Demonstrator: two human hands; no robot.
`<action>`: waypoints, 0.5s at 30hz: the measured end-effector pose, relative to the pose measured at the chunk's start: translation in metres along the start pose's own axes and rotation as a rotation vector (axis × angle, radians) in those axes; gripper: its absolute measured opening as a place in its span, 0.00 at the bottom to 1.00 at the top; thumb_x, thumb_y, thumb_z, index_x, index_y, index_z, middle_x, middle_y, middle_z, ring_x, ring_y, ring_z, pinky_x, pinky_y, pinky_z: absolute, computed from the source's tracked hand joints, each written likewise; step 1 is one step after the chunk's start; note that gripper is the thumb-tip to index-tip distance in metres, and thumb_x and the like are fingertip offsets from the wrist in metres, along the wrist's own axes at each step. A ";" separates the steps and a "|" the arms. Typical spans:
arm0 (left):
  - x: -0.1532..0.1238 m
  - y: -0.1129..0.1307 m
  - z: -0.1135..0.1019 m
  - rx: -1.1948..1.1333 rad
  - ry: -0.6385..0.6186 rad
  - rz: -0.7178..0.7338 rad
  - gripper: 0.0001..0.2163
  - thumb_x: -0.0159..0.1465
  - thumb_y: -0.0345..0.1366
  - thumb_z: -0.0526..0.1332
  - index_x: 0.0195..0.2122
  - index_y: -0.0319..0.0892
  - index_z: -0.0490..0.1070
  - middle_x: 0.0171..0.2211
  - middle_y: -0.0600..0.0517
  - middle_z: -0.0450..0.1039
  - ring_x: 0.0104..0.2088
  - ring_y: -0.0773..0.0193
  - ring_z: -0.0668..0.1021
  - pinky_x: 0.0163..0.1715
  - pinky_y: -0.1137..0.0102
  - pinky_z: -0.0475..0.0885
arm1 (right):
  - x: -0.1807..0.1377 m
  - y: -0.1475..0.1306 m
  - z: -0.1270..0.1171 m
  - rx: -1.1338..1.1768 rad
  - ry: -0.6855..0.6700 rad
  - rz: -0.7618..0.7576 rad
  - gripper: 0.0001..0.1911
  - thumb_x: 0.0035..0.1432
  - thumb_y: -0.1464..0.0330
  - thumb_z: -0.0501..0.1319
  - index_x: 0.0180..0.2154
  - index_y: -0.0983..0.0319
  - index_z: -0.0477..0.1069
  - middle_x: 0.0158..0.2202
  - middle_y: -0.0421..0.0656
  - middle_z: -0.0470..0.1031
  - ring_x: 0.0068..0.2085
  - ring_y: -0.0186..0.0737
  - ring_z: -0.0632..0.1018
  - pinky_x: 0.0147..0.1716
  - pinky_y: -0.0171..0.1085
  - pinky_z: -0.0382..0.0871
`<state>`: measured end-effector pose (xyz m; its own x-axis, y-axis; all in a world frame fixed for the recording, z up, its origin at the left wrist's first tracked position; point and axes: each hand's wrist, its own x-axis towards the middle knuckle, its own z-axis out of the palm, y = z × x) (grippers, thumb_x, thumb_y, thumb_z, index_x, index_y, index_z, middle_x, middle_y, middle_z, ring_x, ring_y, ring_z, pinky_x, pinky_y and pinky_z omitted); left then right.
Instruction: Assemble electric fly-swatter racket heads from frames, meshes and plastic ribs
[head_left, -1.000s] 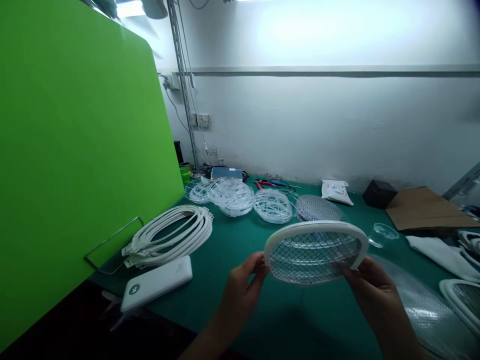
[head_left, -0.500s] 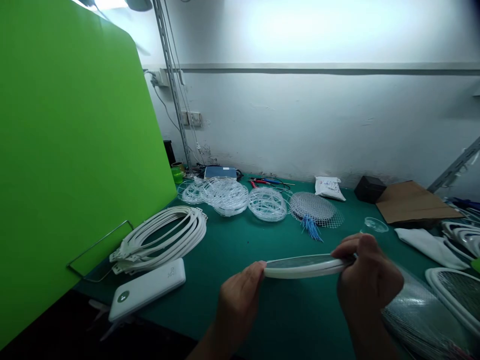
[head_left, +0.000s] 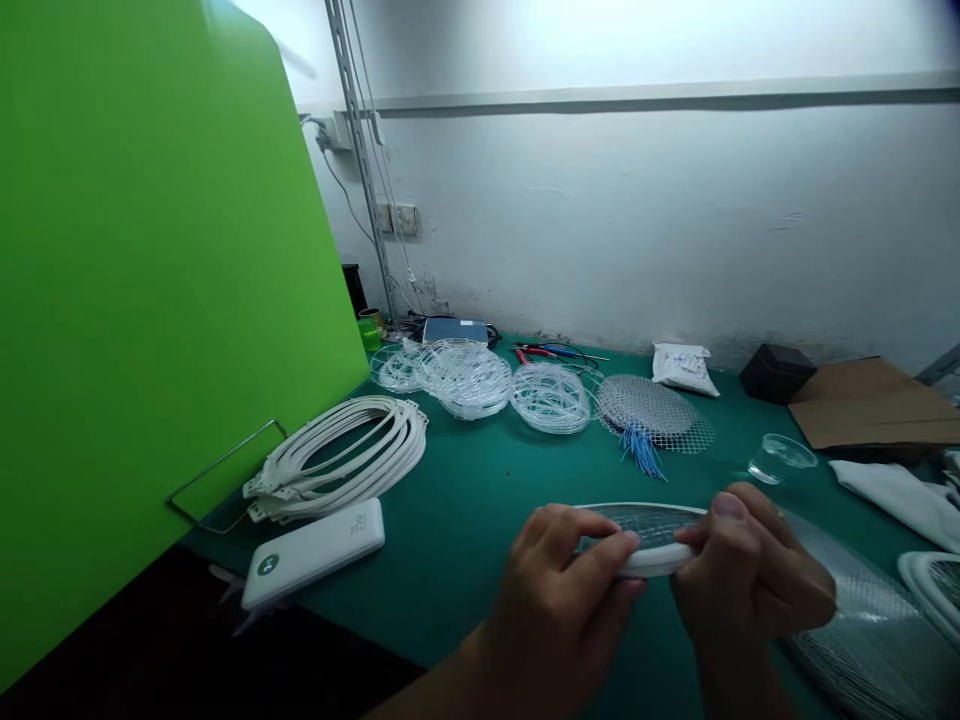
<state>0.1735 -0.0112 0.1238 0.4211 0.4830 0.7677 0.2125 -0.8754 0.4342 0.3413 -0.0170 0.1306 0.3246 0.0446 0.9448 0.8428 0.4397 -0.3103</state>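
Both my hands hold one white oval frame with wire mesh (head_left: 651,528), tilted nearly flat over the green table (head_left: 480,500). My left hand (head_left: 564,600) grips its near rim with fingers curled over the top. My right hand (head_left: 754,580) pinches the same rim just to the right, thumb on top. The two hands sit close together, almost touching. Much of the frame is hidden behind them.
A stack of white oval frames (head_left: 341,460) and a white power bank (head_left: 313,565) lie at left by a green board (head_left: 150,280). Clear plastic grids (head_left: 480,380), a mesh pile (head_left: 651,410) with blue wires (head_left: 641,450), a clear cup (head_left: 780,458), cardboard (head_left: 877,405) and more mesh (head_left: 877,630) surround.
The meshed frame went from facing me to lying almost flat and came lower and nearer. My left hand slid right along the rim until it sat beside my right hand.
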 end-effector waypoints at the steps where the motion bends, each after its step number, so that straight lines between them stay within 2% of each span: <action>1: 0.003 0.001 0.001 -0.031 -0.004 -0.008 0.11 0.68 0.33 0.60 0.51 0.42 0.72 0.43 0.45 0.75 0.41 0.58 0.77 0.39 0.63 0.75 | 0.000 0.001 -0.001 -0.012 -0.003 -0.031 0.18 0.59 0.79 0.58 0.19 0.62 0.65 0.16 0.33 0.64 0.18 0.28 0.63 0.18 0.34 0.56; 4: 0.005 -0.002 0.006 -0.034 -0.001 -0.015 0.11 0.68 0.30 0.59 0.51 0.40 0.73 0.41 0.45 0.75 0.38 0.59 0.76 0.35 0.65 0.74 | 0.001 0.008 -0.004 -0.062 -0.082 -0.146 0.14 0.55 0.80 0.59 0.21 0.61 0.65 0.18 0.33 0.64 0.20 0.28 0.64 0.20 0.34 0.59; 8: -0.002 -0.013 0.010 0.061 0.071 0.088 0.12 0.67 0.26 0.59 0.52 0.37 0.72 0.38 0.45 0.76 0.36 0.59 0.76 0.33 0.65 0.74 | 0.000 0.013 -0.006 -0.091 -0.172 -0.304 0.10 0.51 0.79 0.60 0.24 0.60 0.65 0.20 0.35 0.66 0.22 0.31 0.66 0.24 0.37 0.63; 10: -0.008 -0.022 0.010 0.082 0.107 0.131 0.13 0.67 0.26 0.60 0.53 0.37 0.71 0.39 0.45 0.77 0.37 0.60 0.77 0.33 0.66 0.74 | -0.001 0.009 -0.004 -0.083 -0.221 -0.335 0.09 0.53 0.77 0.60 0.25 0.59 0.66 0.21 0.36 0.68 0.23 0.33 0.68 0.26 0.38 0.65; 12: -0.015 -0.030 0.007 0.081 0.135 0.130 0.14 0.68 0.26 0.61 0.54 0.38 0.71 0.40 0.46 0.77 0.38 0.61 0.78 0.33 0.68 0.75 | -0.001 0.004 -0.002 -0.046 -0.279 -0.302 0.08 0.61 0.72 0.56 0.28 0.58 0.69 0.24 0.39 0.72 0.26 0.37 0.72 0.28 0.41 0.67; 13: -0.019 -0.034 0.006 0.073 0.147 0.121 0.14 0.68 0.26 0.61 0.54 0.38 0.71 0.40 0.46 0.77 0.39 0.62 0.78 0.34 0.69 0.76 | 0.000 0.004 -0.001 -0.017 -0.234 -0.260 0.12 0.65 0.68 0.53 0.30 0.58 0.71 0.26 0.41 0.73 0.28 0.39 0.74 0.29 0.42 0.67; 15: -0.027 -0.040 0.002 0.048 0.176 0.096 0.15 0.68 0.25 0.60 0.55 0.38 0.71 0.41 0.47 0.76 0.41 0.63 0.78 0.36 0.71 0.77 | 0.001 0.007 0.000 0.046 0.023 -0.096 0.21 0.70 0.65 0.45 0.32 0.59 0.73 0.28 0.44 0.74 0.30 0.42 0.75 0.29 0.43 0.66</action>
<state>0.1555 0.0107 0.0844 0.2814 0.3901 0.8767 0.2222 -0.9153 0.3359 0.3481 -0.0140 0.1295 0.2534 -0.0203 0.9671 0.8502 0.4817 -0.2127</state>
